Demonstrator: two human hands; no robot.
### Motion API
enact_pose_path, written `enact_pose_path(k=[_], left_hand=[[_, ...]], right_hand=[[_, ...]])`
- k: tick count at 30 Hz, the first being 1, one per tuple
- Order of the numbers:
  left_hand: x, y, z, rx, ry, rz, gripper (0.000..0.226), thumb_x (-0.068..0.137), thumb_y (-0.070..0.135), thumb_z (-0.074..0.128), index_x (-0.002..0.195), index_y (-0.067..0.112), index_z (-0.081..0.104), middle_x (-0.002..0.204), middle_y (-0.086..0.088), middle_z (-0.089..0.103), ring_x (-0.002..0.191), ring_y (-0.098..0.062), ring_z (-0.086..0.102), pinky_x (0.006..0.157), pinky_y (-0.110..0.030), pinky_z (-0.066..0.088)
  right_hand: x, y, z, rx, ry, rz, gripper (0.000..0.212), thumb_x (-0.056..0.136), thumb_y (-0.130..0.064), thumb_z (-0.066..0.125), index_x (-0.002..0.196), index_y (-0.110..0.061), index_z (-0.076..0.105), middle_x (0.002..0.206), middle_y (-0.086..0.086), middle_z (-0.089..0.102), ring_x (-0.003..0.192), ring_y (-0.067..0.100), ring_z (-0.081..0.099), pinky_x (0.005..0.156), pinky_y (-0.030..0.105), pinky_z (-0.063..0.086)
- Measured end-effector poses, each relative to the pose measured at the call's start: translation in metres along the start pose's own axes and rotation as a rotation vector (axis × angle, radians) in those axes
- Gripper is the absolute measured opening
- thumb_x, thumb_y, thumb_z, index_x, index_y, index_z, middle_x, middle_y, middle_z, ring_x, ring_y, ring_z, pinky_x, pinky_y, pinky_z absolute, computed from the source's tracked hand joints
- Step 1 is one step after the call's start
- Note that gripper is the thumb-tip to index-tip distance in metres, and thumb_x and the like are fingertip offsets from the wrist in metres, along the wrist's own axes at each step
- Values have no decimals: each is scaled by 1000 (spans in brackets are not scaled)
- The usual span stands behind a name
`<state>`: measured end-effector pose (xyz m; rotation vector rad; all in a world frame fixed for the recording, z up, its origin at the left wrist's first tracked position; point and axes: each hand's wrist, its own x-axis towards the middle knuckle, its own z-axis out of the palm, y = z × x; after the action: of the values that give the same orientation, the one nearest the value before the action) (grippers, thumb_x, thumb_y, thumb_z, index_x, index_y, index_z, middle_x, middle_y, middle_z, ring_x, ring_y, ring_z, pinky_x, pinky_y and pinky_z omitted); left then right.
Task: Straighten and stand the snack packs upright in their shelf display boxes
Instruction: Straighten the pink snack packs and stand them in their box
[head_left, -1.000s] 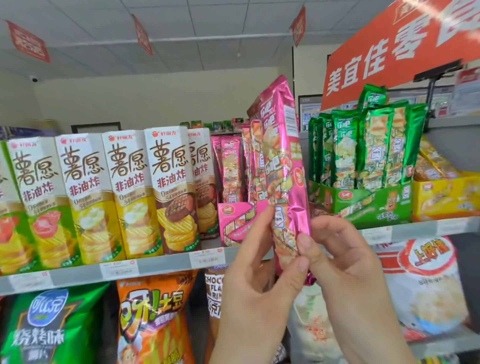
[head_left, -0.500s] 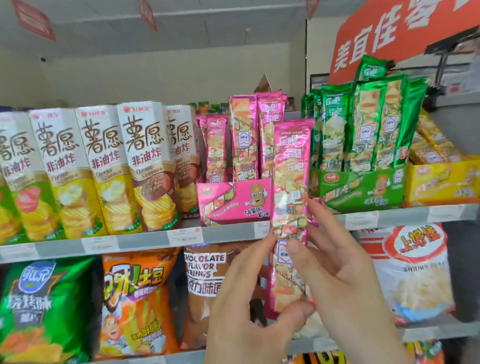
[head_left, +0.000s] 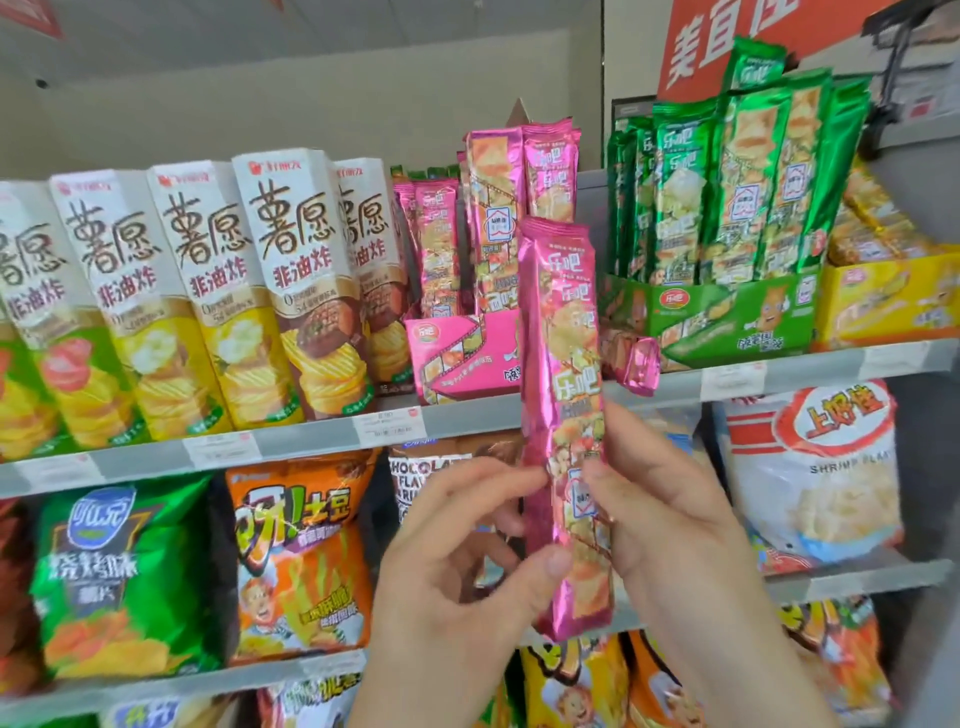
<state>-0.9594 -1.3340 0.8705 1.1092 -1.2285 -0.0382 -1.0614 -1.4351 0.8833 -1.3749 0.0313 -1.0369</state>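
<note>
I hold a long pink snack pack (head_left: 563, 332) upright in front of the shelf, face towards me. My left hand (head_left: 457, 587) pinches its lower left edge with thumb and fingers. My right hand (head_left: 670, 525) grips its lower right side. Behind it stands the pink display box (head_left: 457, 358) with several pink packs (head_left: 498, 218) upright inside. A small pink end of another pack (head_left: 643, 364) pokes out at the shelf edge to the right. The green display box (head_left: 727, 317) next to it holds several green packs (head_left: 748, 182) upright.
Tall white crisp cartons (head_left: 208, 291) line the shelf's left part. A yellow display box (head_left: 888, 301) sits at the far right. The grey shelf edge (head_left: 291, 441) carries price tags. Large snack bags (head_left: 301, 551) fill the shelf below.
The pink pack has come down from shelf height and turned face-on, now held lower in front of the shelf edge. Both hands have shifted down along it; the view has tilted downward.
</note>
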Motion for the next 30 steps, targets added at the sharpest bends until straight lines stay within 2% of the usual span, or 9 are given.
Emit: enact_pose_path(k=[4, 8, 10, 12, 15, 18, 21, 25, 30], left_hand=[[10, 1, -9, -9, 94, -17, 44, 64, 38, 79, 105, 43, 65, 88, 7, 63, 69, -9, 54, 57, -23, 47], [23, 3, -23, -65, 179, 9, 47, 69, 38, 77, 112, 35, 59, 91, 1, 68, 71, -14, 58, 63, -22, 49], [32, 2, -30, -121, 189, -23, 49, 70, 39, 75, 115, 32, 57, 94, 0, 71, 76, -17, 63, 68, -24, 52], [40, 2, -38, -177, 172, -66, 50, 72, 41, 74, 117, 33, 56, 98, 1, 74, 84, -19, 69, 73, -29, 55], [49, 3, -51, -244, 103, -103, 46, 75, 36, 77, 117, 35, 59, 99, -1, 76, 86, -16, 72, 71, -29, 56], [53, 3, -58, -384, 53, -102, 41, 80, 24, 78, 117, 31, 63, 100, -6, 75, 89, -18, 72, 72, -32, 56], [55, 0, -59, -541, 70, -138, 37, 77, 22, 74, 111, 32, 65, 97, -5, 76, 86, -15, 71, 71, -31, 57], [58, -3, -58, -550, 72, -195, 36, 87, 24, 63, 123, 26, 60, 98, 3, 74, 85, -11, 69, 71, -28, 56], [68, 5, -58, -278, 82, -143, 44, 86, 53, 59, 118, 22, 60, 97, 8, 73, 92, -10, 67, 88, -42, 53]], right_hand=[[-10, 11, 26, -110, 130, -11, 46, 84, -15, 53, 99, -55, 71, 108, -24, 71, 105, -5, 64, 86, 14, 49], [-18, 8, 53, -342, 95, -118, 62, 88, -14, 43, 87, -74, 59, 93, -51, 58, 94, -29, 52, 71, -7, 37], [-19, 10, 58, -392, 54, -143, 58, 91, -18, 44, 95, -75, 57, 100, -45, 61, 100, -24, 54, 75, -2, 42], [-21, 14, 61, -434, 27, -136, 48, 93, -25, 46, 109, -70, 55, 113, -22, 63, 110, -4, 54, 84, 24, 48], [-24, 13, 58, -483, -88, -52, 43, 97, -41, 47, 134, -61, 40, 124, -7, 60, 116, 16, 54, 84, 42, 52], [-26, 12, 45, -326, -256, 136, 49, 91, -55, 51, 137, -59, 37, 132, -21, 59, 118, 5, 59, 90, 26, 50], [-32, 16, 38, -138, -290, 290, 43, 86, -58, 58, 125, -38, 59, 110, 4, 72, 92, 20, 71, 74, 24, 53], [-33, 27, 38, -109, -216, 271, 42, 81, -54, 69, 111, -25, 67, 82, 7, 66, 71, 18, 65, 66, 26, 52], [-31, 33, 35, -273, -111, 197, 36, 81, -48, 66, 115, -36, 64, 77, -9, 64, 72, 10, 61, 68, 25, 51]])
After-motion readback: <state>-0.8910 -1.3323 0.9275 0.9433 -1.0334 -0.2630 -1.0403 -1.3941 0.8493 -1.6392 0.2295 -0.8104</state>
